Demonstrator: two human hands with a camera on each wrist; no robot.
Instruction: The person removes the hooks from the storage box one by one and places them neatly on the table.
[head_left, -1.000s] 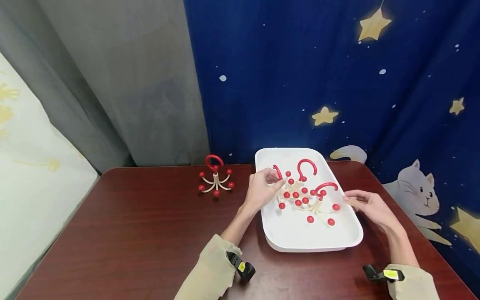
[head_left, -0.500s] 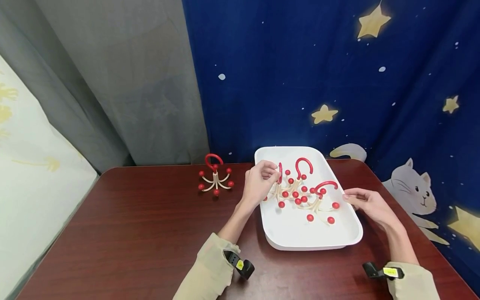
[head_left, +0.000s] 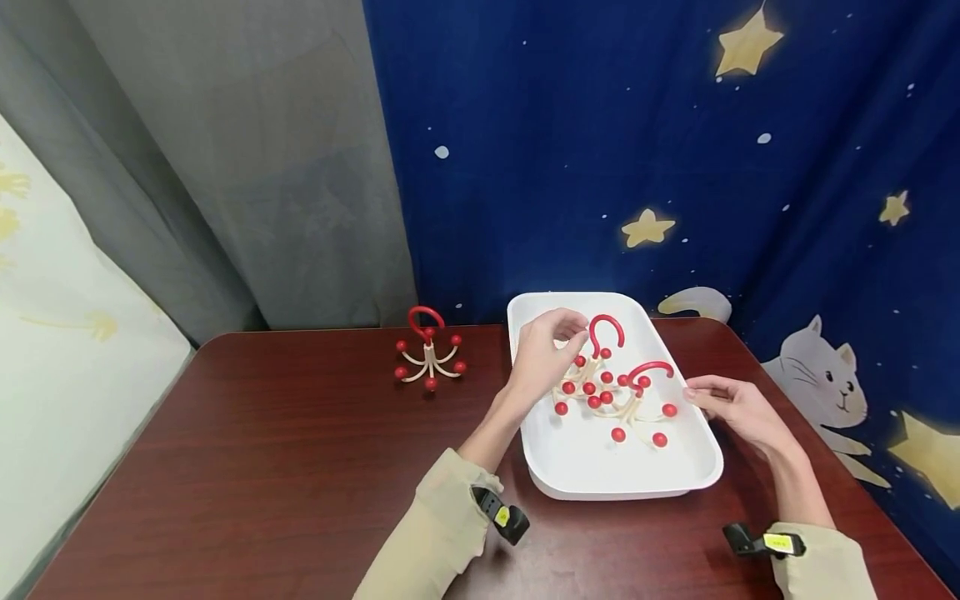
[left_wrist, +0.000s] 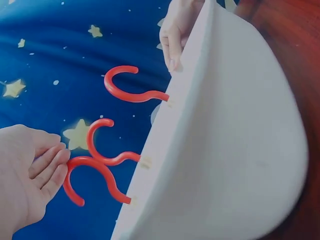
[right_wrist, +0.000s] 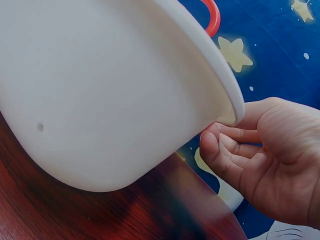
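A white tray (head_left: 622, 477) holds several pieces, each with a red question-mark hook and cream curved arms tipped with red balls. Two red hooks (head_left: 651, 367) stand plainly in the head view; the left wrist view shows three, the nearest red hook (left_wrist: 107, 175) right by my fingertips. My left hand (head_left: 546, 354) is over the tray's left side, fingers loosely bent, holding nothing, and it hides part of the pieces. With thumb and fingers, my right hand (head_left: 738, 410) pinches the tray's right rim. Another hooked piece (head_left: 430, 360) stands on the table, left of the tray.
The dark red wooden table (head_left: 300, 467) carries the tray near its far right corner. Behind it hang a grey curtain (head_left: 300, 208) and a blue curtain (head_left: 525, 192) with stars. A white printed cloth (head_left: 82, 350) hangs at the left.
My left hand has let go of a hooked piece in the tray and moved right, toward the upright hook. My right hand stays on the rim.
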